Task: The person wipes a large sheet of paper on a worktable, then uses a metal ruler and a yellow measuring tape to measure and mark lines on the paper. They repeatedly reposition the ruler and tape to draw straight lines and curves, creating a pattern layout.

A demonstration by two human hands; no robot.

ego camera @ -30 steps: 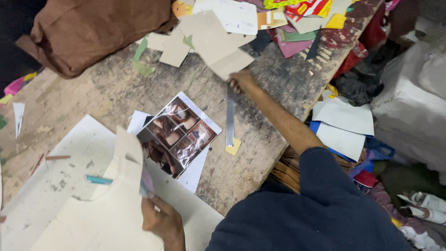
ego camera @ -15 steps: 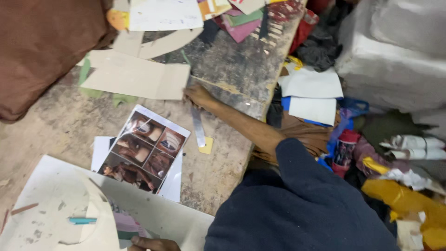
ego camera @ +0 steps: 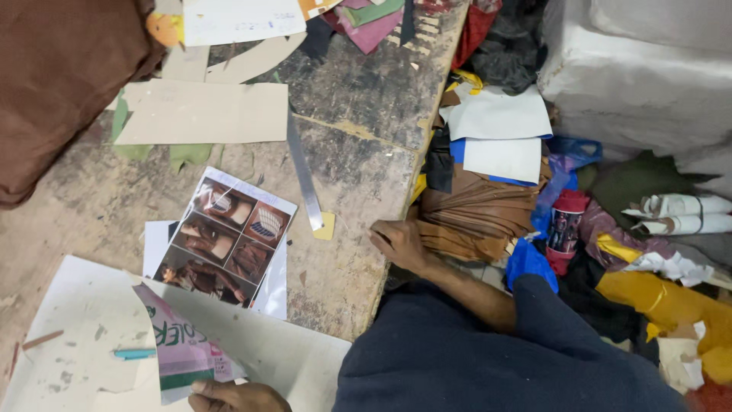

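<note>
Pink printed packet (ego camera: 183,351) sits pinched in the left hand (ego camera: 229,397) at the bottom edge, over white card (ego camera: 76,358), seemingly steadied there. The right hand (ego camera: 400,244) curls on the table edge (ego camera: 396,198), empty, just beside the steel ruler (ego camera: 305,175) and photo sheet (ego camera: 229,240)

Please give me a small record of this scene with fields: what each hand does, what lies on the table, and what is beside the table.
left hand: left hand at the bottom edge, holds a pink and green printed packet over a white sheet
right hand: right hand rests on the table edge, touching stacked brown leather pieces
table centre: photo sheet, metal ruler with a small yellow tag at its end
table far side: beige card pieces, brown cloth
on white sheet: teal pen
beside table: white sheets, coloured scraps
</note>
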